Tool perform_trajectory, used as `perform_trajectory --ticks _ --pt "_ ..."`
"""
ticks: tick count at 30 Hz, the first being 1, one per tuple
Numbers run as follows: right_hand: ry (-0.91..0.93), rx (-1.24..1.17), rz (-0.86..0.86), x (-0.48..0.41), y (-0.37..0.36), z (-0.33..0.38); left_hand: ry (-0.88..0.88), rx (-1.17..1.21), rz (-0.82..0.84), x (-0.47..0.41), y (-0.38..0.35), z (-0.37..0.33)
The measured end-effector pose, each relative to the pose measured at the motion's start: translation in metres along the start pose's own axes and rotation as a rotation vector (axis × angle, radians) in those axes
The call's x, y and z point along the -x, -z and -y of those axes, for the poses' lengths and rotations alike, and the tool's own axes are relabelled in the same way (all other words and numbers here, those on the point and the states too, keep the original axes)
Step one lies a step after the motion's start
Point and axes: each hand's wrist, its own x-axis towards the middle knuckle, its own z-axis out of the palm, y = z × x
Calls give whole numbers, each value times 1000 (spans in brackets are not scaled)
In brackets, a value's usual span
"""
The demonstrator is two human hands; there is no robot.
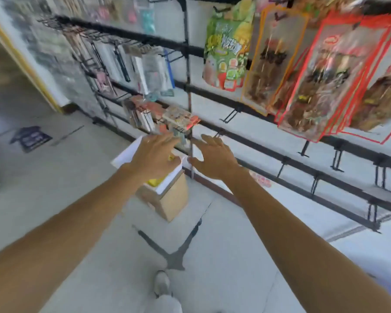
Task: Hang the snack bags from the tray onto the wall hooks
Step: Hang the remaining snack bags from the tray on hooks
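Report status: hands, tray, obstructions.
Left grip open, right grip open, both empty. Tray on cardboard box, yellow bag inside. Nothing between grips and tray.

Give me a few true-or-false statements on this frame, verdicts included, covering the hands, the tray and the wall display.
1. The left hand and the right hand both hold nothing, fingers spread. True.
2. The green snack bag lies on the floor. False: it hangs on the wall, just left of the orange-edged bags.
3. The white tray sits on top of a cardboard box. True.
4. Every one of the lower hooks carries a bag. False: several of them, right of the hands, are bare.
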Motion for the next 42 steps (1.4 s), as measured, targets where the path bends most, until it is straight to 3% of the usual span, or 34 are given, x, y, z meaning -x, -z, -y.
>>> perform_trajectory --ticks 10,16,25,31,37,42 --pt "-37 -133 287 -104 -122 67 141 86 138 14 -97 149" --pt "-109 -236 292 -167 -159 74 51 98 214 -16 -138 207" --pt "-347 -393 549 -291 -250 53 134 262 412 -75 -223 288" --pt "-642 -615 489 -340 -303 68 83 349 505 -111 -251 326" --pt "-872 -619 425 -375 -371 81 51 391 594 -136 -331 365" --pt "-1037 -344 402 -403 -432 97 -43 489 695 -157 -393 381"
